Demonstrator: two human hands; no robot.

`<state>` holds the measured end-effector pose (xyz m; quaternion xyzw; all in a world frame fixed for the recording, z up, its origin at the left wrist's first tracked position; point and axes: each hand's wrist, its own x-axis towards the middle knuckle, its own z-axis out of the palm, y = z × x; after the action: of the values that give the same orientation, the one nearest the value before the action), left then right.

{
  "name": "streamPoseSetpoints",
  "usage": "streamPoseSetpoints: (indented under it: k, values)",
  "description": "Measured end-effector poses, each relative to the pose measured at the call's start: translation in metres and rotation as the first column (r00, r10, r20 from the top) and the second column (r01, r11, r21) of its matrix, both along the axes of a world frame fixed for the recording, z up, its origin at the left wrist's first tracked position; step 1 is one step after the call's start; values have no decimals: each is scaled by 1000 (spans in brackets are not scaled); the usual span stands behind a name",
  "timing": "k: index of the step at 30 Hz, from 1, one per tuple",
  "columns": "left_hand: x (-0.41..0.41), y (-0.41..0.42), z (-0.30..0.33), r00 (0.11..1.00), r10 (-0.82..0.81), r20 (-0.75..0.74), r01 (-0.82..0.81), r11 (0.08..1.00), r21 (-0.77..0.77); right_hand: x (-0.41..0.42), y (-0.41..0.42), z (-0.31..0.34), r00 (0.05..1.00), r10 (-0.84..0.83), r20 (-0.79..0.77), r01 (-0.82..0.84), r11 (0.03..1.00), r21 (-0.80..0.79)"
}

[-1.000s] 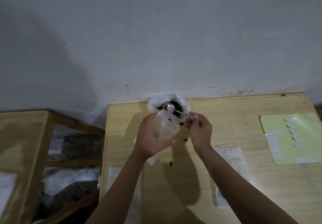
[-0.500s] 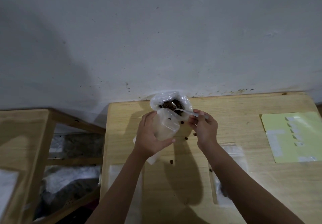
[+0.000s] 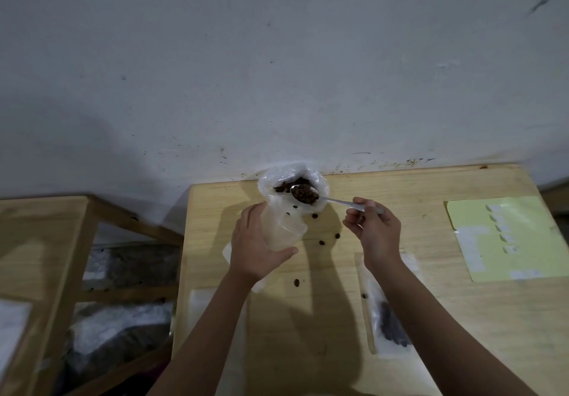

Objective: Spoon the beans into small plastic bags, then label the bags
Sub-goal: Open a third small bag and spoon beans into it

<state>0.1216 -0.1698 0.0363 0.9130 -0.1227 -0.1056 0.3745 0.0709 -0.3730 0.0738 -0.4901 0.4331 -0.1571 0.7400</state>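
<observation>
Right fingers (image 3: 358,211): curled round the thin handle of a metal spoon (image 3: 335,201), pinching it near its end.
Right hand (image 3: 377,235): raised above the worktop, to the right of the big bag, forearm running down to the lower right.
Spoon bowl: heaped with dark beans (image 3: 304,195), held level over the near lip of the big bag, just above and beside the mouth of the small bag.
Left fingers (image 3: 251,214): wrapped round a small clear plastic bag (image 3: 281,229), thumb lying along its lower edge.
Left hand (image 3: 255,247): grips the small bag with its mouth tilted up toward the spoon; a single bean shows near that mouth.
Big bag (image 3: 292,180): crumpled clear plastic, open at the top, dark beans inside, standing at the far edge of the worktop against the wall.
Loose beans (image 3: 321,242): several scattered on the wood between the two hands, and one more (image 3: 297,282) nearer the person.
Filled bag (image 3: 389,318): flat on the worktop under the right forearm, a dark clump of beans inside.
Flat clear bags (image 3: 200,309): lying near the front left edge of the worktop, partly hidden by the left forearm.
Yellow sheet (image 3: 529,241): on the right side of the worktop, carrying white labels, well apart from the hands.
Worktop (image 3: 431,318): pale wood, pushed up to a scuffed white wall (image 3: 277,72).
Wooden frame (image 3: 46,241): stands left of the worktop, with bags of dark material on its lower level.
</observation>
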Motion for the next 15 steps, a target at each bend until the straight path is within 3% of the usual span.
streamPoseSetpoints:
  k: [5,10,15]
  values:
    - [-4,-3,-1,998,39,49,-41,999,36,-11,1,11,987,136,79,-122,978,-167]
    - [-4,-10,-3,987,93,132,-101,993,56,-17,3,17,944,321,81,-259,869,-421]
    - [-1,-7,-4,978,129,162,-144,986,82,-10,-3,15,949,299,103,-215,849,-483]
